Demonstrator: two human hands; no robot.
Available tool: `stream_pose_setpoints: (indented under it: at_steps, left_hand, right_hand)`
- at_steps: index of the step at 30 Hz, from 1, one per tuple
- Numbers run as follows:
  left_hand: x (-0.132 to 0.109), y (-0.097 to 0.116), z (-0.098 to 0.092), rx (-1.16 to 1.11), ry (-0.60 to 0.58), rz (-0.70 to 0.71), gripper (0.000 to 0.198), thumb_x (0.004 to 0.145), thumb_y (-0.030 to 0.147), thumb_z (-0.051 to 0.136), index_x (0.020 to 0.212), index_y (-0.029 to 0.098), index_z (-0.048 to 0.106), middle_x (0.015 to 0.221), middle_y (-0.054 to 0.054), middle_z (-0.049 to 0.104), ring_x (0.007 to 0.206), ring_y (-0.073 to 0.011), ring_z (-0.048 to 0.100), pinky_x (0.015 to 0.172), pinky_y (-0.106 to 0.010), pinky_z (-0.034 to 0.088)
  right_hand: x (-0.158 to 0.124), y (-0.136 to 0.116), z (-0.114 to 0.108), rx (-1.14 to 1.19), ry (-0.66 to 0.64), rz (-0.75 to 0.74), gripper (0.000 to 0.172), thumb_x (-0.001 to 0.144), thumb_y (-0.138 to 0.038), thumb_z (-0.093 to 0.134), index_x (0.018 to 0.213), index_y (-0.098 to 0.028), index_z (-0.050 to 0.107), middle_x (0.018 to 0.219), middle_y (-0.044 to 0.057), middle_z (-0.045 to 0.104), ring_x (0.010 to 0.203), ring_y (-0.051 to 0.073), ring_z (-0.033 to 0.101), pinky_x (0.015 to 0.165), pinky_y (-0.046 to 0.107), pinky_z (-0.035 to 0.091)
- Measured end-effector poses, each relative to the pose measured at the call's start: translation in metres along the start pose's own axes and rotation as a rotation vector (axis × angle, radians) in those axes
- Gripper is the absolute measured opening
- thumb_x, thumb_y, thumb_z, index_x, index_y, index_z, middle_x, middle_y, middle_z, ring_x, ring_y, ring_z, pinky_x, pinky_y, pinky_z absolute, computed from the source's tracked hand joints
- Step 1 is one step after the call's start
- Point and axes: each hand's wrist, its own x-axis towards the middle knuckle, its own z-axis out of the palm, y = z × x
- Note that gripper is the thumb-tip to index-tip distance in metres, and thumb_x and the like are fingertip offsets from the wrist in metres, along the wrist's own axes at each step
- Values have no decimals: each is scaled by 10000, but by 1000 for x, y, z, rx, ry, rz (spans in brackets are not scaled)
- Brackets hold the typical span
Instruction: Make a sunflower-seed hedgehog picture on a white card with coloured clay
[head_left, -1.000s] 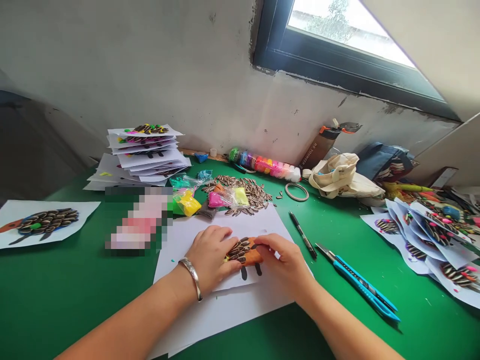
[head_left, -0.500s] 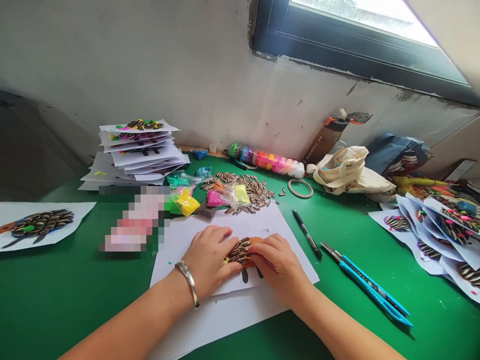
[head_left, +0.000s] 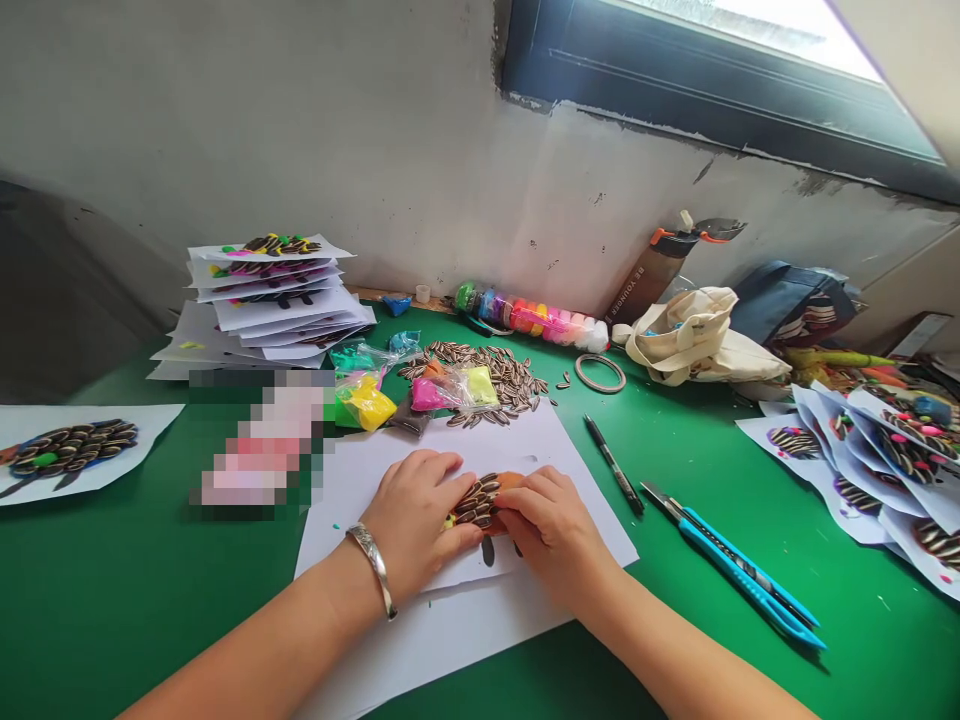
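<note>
A small picture of striped sunflower seeds [head_left: 478, 502] set on orange clay [head_left: 511, 483] lies on a white paper sheet [head_left: 360, 500]. My left hand [head_left: 420, 515], with a silver bangle at the wrist, grips the picture's left side, index finger above and thumb below. At the right end, my right hand [head_left: 551, 520] is closed, its fingertips pressed together against the orange clay. Whatever sits between those fingertips is hidden. Below the seeds shows a dark oval shape [head_left: 487, 551]. Part of the picture is covered by both hands.
Loose sunflower seeds [head_left: 517, 375] and bagged clay [head_left: 367, 402] lie behind the paper. A black pen [head_left: 611, 462] and blue utility knife [head_left: 739, 565] are to the right. Seed pictures are stacked at left [head_left: 281, 310] and spread at right [head_left: 862, 480]. A bottle [head_left: 637, 285] leans by the wall.
The view has shifted slightly. Both hands stay at the seed picture in almost the same pose, with no clear movement of objects.
</note>
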Motion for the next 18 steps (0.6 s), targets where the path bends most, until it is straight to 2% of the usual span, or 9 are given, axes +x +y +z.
stream_pose_setpoints:
  at_steps: [7,11,15,18]
  left_hand:
    - [0,1,0,14,-12,-7,383,762,369,635,1129,262,612,1216,-73,553,1131,-294,448,935,-475,389]
    - [0,1,0,15,-4,-4,386,761,370,637,1129,260,610,1211,-71,553,1125,-290,451,933,-470,393]
    - [0,1,-1,7,-5,0,388,760,385,638,1126,259,611,1203,-72,557,1115,-289,456,928,-471,396]
    - [0,1,-1,3,-7,-3,387,759,390,639,1121,253,615,1204,-74,558,1116,-290,456,930,-473,395]
  right_hand:
    - [1,-2,4,-47,-21,9,168,881,-163,499,819,-224,643,846,26,684,719,162,508,674,305,386]
    - [-2,-2,-1,-51,-7,37,110,824,-140,578,864,-219,643,867,24,679,744,170,501,685,309,375]
    - [-5,-1,-7,-82,5,68,70,813,-157,594,840,-204,639,731,29,625,721,174,476,671,311,359]
    - [-7,2,-7,-105,-18,65,120,842,-154,553,770,-198,638,664,25,588,701,169,457,657,306,342]
